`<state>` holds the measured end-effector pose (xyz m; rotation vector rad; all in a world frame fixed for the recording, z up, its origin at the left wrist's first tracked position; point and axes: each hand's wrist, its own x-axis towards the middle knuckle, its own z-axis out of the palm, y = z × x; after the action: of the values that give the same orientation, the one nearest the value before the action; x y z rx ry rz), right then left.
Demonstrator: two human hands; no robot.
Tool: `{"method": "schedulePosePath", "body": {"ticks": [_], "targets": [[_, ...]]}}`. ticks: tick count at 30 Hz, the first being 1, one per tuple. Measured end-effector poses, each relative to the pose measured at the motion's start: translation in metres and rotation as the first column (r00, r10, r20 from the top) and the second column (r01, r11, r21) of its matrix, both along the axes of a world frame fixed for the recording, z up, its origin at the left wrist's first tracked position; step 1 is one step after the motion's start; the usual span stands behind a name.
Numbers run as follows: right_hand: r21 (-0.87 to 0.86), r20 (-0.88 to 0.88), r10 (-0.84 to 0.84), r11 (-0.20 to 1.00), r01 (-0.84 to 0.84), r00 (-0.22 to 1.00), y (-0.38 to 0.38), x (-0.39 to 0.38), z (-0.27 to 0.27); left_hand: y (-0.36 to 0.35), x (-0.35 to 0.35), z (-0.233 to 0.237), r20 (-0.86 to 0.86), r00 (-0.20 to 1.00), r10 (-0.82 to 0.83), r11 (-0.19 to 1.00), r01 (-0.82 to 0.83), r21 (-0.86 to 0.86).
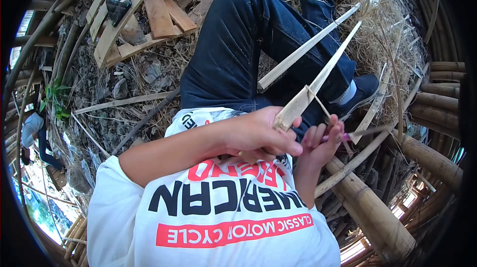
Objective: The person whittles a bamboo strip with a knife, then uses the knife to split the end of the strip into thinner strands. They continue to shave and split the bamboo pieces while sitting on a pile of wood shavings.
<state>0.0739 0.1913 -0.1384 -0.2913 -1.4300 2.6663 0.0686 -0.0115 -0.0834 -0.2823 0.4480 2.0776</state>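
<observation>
My left hand [261,130] is closed round the thick end of a pale split bamboo strip [318,83], which slants up to the right and narrows to a point. A thin sliver [320,104] branches off the strip and runs down to my right hand [325,140]. The fingers of that hand are curled round a small purple-handled knife [346,137], its blurred blade pointing right. Another pale strip [308,47] lies across the dark trousers [238,33], above the held one.
A dark phone [118,4] rests on curved bamboo slats [102,43] at upper left, beside short wooden pieces [161,16]. Thick bamboo poles [375,212] lie at lower right. Dry straw [382,33] covers ground at upper right. Another person [34,130] is at far left.
</observation>
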Motion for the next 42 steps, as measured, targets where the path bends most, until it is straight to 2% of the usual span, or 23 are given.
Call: {"method": "schedulePosePath", "body": {"ticks": [2, 4, 6, 8, 9, 13, 15, 16, 18, 21, 22, 24, 26, 28, 31, 33, 34, 36, 37, 39, 40, 41, 42], "targets": [[-0.131, 0.043, -0.077, 0.988, 0.082, 0.996, 0.017, -0.018, -0.008, 0.003, 0.0, 0.003, -0.12, 0.989, -0.083, 0.99, 0.068, -0.121], [-0.087, 0.006, -0.05, 0.995, 0.05, 0.999, 0.033, -0.037, -0.001, 0.003, -0.002, 0.009, -0.372, 0.826, -0.422, 0.73, 0.067, -0.68], [0.162, 0.034, 0.126, 0.978, -0.13, 0.991, 0.039, -0.056, 0.024, 0.004, 0.001, 0.015, -0.372, 0.766, -0.524, 0.611, 0.033, -0.791], [0.3, 0.032, 0.158, 0.94, -0.16, 0.987, 0.031, -0.073, 0.046, 0.008, 0.001, 0.019, -0.391, 0.657, -0.644, 0.414, -0.13, -0.901], [0.43, 0.029, 0.201, 0.882, -0.194, 0.979, 0.025, -0.083, 0.057, 0.007, -0.007, 0.03, -0.291, 0.643, -0.709, 0.363, -0.021, -0.931], [0.599, 0.033, 0.232, 0.774, -0.205, 0.972, -0.007, -0.113, 0.084, 0.008, -0.007, 0.029, -0.342, 0.593, -0.729, 0.327, -0.137, -0.935], [0.732, 0.124, 0.374, 0.591, -0.339, 0.919, -0.022, -0.121, 0.097, 0.01, -0.009, 0.029, -0.281, 0.584, -0.762, 0.225, -0.168, -0.96], [0.73, 0.124, 0.373, 0.593, -0.339, 0.92, -0.03, -0.122, 0.101, 0.009, -0.008, 0.028, -0.278, 0.583, -0.763, 0.223, -0.166, -0.96], [0.861, 0.069, 0.554, 0.387, -0.33, 0.829, -0.05, -0.121, 0.105, 0.011, -0.005, 0.021, -0.309, 0.548, -0.778, 0.189, -0.265, -0.946], [0.926, 0.034, 0.721, 0.238, -0.294, 0.692, -0.074, -0.123, 0.096, 0.016, -0.003, 0.016, -0.344, 0.506, -0.791, 0.139, -0.398, -0.907], [0.926, 0.027, 0.722, 0.243, -0.29, 0.692, -0.081, -0.127, 0.098, 0.015, -0.002, 0.017, -0.342, 0.505, -0.793, 0.135, -0.402, -0.906], [0.91, 0.283, 0.759, -0.019, -0.414, 0.586, -0.092, -0.137, 0.102, 0.015, 0.001, 0.022, -0.295, 0.418, -0.859, 0.087, -0.449, -0.889], [0.893, 0.324, 0.76, -0.049, -0.448, 0.564, -0.099, -0.152, 0.097, 0.019, 0.002, 0.029, -0.256, 0.411, -0.875, 0.032, -0.479, -0.877], [0.811, 0.501, 0.738, -0.219, -0.542, 0.452, -0.107, -0.164, 0.096, 0.023, 0.001, 0.037, -0.225, 0.402, -0.888, -0.012, -0.509, -0.86], [0.875, 0.448, 0.801, -0.301, -0.379, 0.397, -0.122, -0.161, 0.092, 0.027, -0.005, 0.045, -0.102, 0.34, -0.935, -0.119, -0.569, -0.814], [0.946, 0.321, 0.859, -0.309, -0.095, 0.399, -0.129, -0.156, 0.081, 0.029, -0.007, 0.045, 0.005, 0.359, -0.933, -0.237, -0.605, -0.76], [0.946, 0.32, 0.859, -0.309, -0.094, 0.4, -0.128, -0.156, 0.086, 0.027, -0.007, 0.046, 0.006, 0.358, -0.934, -0.237, -0.606, -0.759], [0.981, 0.194, 0.792, -0.163, -0.106, 0.579, -0.122, -0.16, 0.105, 0.019, -0.008, 0.046, -0.071, 0.463, -0.884, -0.241, -0.579, -0.779], [0.979, 0.144, 0.758, -0.014, -0.205, 0.636, -0.109, -0.169, 0.112, 0.01, -0.01, 0.045, -0.072, 0.469, -0.88, -0.248, -0.583, -0.774], [0.914, 0.027, 0.631, 0.298, -0.275, 0.775, -0.081, -0.174, 0.128, -0.013, -0.014, 0.043, -0.349, 0.598, -0.721, -0.011, -0.513, -0.858], [0.851, -0.019, 0.547, 0.448, -0.273, 0.837, -0.068, -0.173, 0.126, -0.023, -0.019, 0.044, -0.35, 0.602, -0.717, -0.016, -0.517, -0.856], [0.769, -0.049, 0.447, 0.588, -0.252, 0.893, -0.059, -0.168, 0.121, -0.031, -0.025, 0.048, -0.396, 0.669, -0.629, 0.135, -0.408, -0.903], [0.77, -0.056, 0.45, 0.588, -0.249, 0.891, -0.057, -0.159, 0.114, -0.035, -0.029, 0.05, -0.419, 0.735, -0.533, 0.293, -0.304, -0.906]]}}
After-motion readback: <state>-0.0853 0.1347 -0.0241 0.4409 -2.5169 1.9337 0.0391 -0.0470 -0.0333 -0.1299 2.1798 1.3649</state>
